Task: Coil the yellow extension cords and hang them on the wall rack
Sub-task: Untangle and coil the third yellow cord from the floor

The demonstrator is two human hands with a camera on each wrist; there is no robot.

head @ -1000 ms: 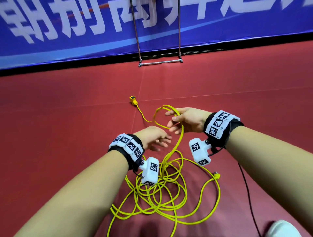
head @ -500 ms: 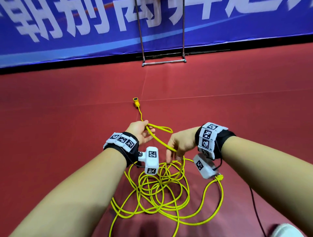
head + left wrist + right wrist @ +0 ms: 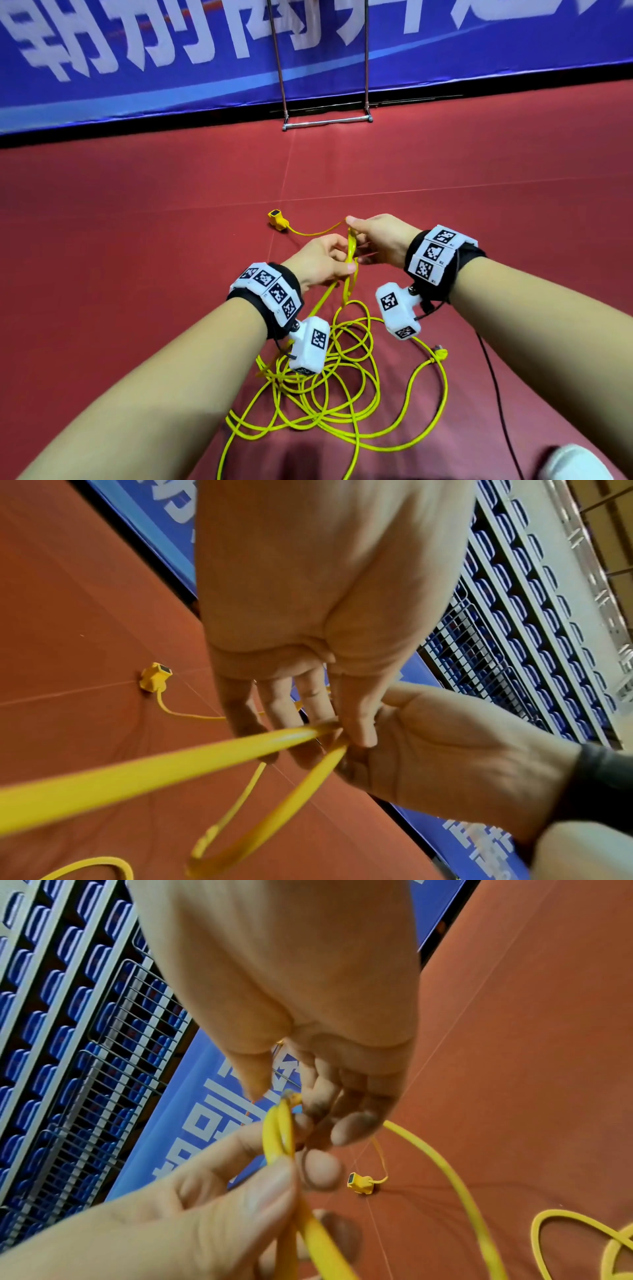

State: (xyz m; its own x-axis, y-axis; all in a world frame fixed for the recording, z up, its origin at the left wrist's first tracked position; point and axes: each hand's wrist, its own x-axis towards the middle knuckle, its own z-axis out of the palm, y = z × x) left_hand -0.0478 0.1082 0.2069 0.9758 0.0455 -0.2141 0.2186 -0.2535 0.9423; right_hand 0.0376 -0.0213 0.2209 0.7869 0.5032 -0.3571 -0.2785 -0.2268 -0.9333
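Observation:
A yellow extension cord (image 3: pixel 342 404) lies in a loose tangle on the red floor below my wrists. Its socket end (image 3: pixel 276 218) rests farther out, and its plug end (image 3: pixel 441 353) lies to the right. My left hand (image 3: pixel 342 262) and right hand (image 3: pixel 354 228) meet above the tangle. Both pinch the same raised strands of cord (image 3: pixel 351 250). In the left wrist view my left hand (image 3: pixel 346 731) nips the cord (image 3: pixel 171 769) between thumb and fingers. In the right wrist view my right hand (image 3: pixel 291 1096) holds the top of the doubled strands (image 3: pixel 279 1131).
A metal rack frame (image 3: pixel 327 120) stands at the blue banner (image 3: pixel 137 68) straight ahead; its wire grid (image 3: pixel 479 653) rises above. A thin black cable (image 3: pixel 493 377) runs along the floor on the right, near a white shoe (image 3: pixel 575 462).
My right hand has risen from the pile and moved forward, bringing cord up to my left hand. The hands are now together, and the raised strands stand nearly upright between them.

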